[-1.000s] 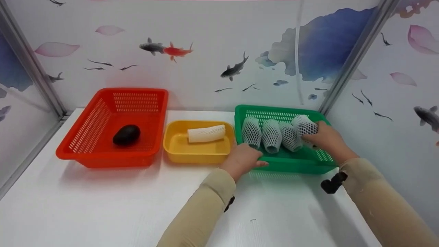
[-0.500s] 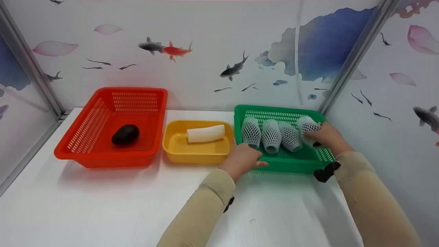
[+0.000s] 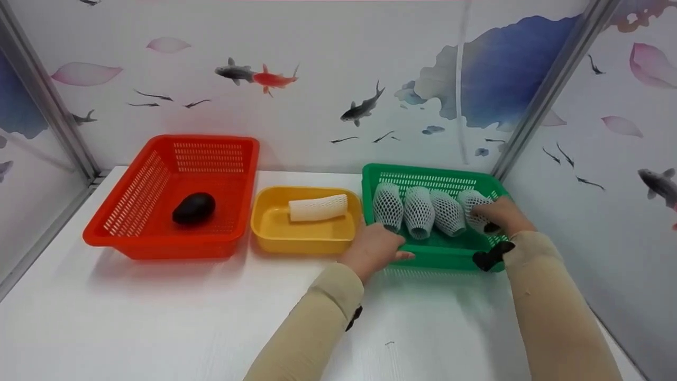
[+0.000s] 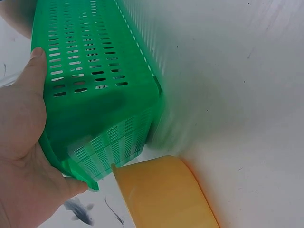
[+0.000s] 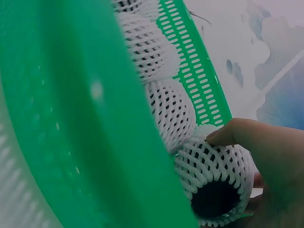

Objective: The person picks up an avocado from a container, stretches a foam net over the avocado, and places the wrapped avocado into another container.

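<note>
In the head view, my right hand (image 3: 506,216) holds an avocado in a white foam net (image 3: 472,203), low at the right end of the green basket (image 3: 439,260). The right wrist view shows my thumb on the net (image 5: 209,164) and the dark fruit (image 5: 216,199) at its open end. Three more netted fruits (image 3: 419,211) lie side by side to its left. My left hand (image 3: 372,248) grips the basket's near left corner; in the left wrist view its thumb and fingers (image 4: 76,186) are around the green rim (image 4: 47,137).
Left of the green basket stands a yellow tub (image 3: 304,245) with an empty foam net (image 3: 318,207) in it. A larger red basket (image 3: 174,251) at the far left contains a bare dark avocado (image 3: 194,208). A printed wall (image 3: 317,132) rises behind the baskets.
My right hand has lowered the netted avocado and shifted it slightly right, beside the other three. My left hand has stayed on the basket corner.
</note>
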A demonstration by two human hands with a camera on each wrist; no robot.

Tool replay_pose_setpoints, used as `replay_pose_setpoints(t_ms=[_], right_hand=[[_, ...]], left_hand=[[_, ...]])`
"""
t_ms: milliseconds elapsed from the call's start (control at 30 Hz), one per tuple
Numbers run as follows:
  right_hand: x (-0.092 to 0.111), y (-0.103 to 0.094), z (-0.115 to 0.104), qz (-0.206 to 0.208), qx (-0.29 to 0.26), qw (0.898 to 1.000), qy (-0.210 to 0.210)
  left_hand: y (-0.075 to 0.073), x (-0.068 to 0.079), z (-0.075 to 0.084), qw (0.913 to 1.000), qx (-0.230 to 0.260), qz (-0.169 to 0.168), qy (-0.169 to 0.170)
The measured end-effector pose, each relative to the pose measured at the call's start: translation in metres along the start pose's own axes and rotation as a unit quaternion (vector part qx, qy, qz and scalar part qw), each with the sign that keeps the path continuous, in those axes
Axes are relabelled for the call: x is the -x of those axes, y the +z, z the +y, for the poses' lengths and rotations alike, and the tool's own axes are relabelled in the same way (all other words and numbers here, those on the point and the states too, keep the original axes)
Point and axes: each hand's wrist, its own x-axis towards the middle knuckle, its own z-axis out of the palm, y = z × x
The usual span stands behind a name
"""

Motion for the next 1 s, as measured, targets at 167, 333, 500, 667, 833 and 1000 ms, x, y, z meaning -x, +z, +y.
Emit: replay_pose_setpoints(t_ms=[167, 333, 500, 667, 833, 1000], right_hand=[[-0.002, 0.006, 0.002, 0.013, 0.007, 1.0, 0.008], [-0.004, 0.007, 0.003, 0.012, -0.001, 1.0, 0.027], [-0.002, 0.007, -0.005, -0.004, 0.028, 0.999, 0.041], [0.002, 0.005, -0.012, -0.005, 0.145, 0.989, 0.031], [0.004, 0.001, -0.012, -0.009, 0.205, 0.979, 0.007], [0.0, 0.0, -0.009, 0.025, 0.208, 0.977, -0.032]], left_hand=[[0.001, 0.0, 0.002, 0.9999, -0.012, 0.003, -0.002], [0.001, -0.002, 0.001, 0.9996, -0.029, 0.003, -0.002], [0.001, -0.003, 0.001, 0.9999, -0.016, -0.001, -0.004], [0.001, -0.004, 0.001, 0.9999, -0.009, 0.004, 0.001], [0.002, -0.004, 0.001, 1.0, -0.005, 0.005, 0.0], [0.002, -0.003, 0.0, 1.0, -0.002, 0.004, -0.001]])
